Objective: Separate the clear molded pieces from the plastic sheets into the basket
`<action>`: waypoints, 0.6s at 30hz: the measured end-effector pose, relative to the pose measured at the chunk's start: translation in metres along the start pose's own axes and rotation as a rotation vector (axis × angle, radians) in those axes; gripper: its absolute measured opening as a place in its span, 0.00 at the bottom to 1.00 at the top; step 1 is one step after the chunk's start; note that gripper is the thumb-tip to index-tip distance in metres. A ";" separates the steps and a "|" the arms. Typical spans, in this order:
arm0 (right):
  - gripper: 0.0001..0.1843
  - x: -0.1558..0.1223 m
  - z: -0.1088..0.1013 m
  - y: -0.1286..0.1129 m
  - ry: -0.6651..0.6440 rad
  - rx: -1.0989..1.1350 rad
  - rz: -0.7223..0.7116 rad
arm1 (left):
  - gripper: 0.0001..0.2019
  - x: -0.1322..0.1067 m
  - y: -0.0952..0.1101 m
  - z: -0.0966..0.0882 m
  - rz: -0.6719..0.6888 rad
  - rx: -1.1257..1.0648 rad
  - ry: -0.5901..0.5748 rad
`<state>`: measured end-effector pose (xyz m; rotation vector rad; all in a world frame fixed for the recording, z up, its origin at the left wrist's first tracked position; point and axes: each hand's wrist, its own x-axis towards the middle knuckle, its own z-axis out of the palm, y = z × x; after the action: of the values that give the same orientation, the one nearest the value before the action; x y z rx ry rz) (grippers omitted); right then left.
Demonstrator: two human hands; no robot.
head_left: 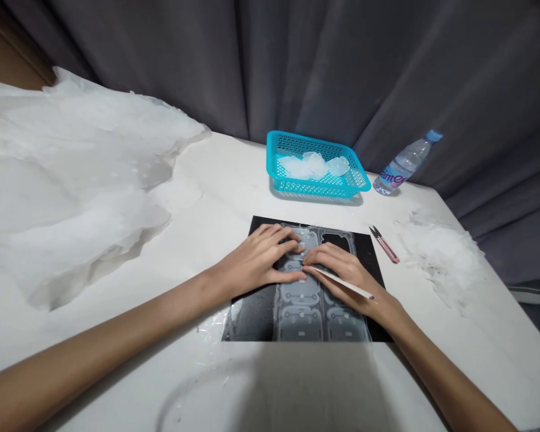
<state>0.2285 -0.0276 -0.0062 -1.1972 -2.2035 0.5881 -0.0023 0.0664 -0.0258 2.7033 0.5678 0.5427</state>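
A black mat (257, 315) lies on the white table, and on it rests a translucent plastic sheet (301, 324) with several rounded moulded shapes. One shape at the sheet's upper right is an opening through which the black mat shows. My left hand (267, 252) is spread palm down over the sheet's left side, fingers apart. My right hand (344, 270) is closed around a thin white pen-like tool (339, 279), its tip down at the sheet close to my left fingertips. The tip itself is hidden by my fingers, so its kind cannot be told.
Behind the mat stands a blue basket (317, 191) holding translucent cut pieces (312, 166). A water bottle (405, 165) is beside it. Pink-handled thread snips (386, 245) and plastic scraps (443, 255) lie at the right. A large pile of plastic sheets (81, 174) covers the left.
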 end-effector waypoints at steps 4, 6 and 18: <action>0.09 -0.005 -0.010 -0.002 -0.024 -0.057 0.052 | 0.24 -0.001 0.002 -0.001 0.019 -0.032 0.012; 0.09 -0.007 -0.014 -0.003 -0.010 -0.006 0.084 | 0.24 0.000 0.003 -0.003 0.015 -0.042 0.009; 0.08 -0.003 -0.004 0.002 0.005 -0.010 -0.012 | 0.25 0.001 0.001 -0.001 -0.053 -0.057 -0.012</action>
<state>0.2336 -0.0285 -0.0057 -1.1891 -2.2100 0.5690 -0.0017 0.0667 -0.0239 2.6282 0.6100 0.5206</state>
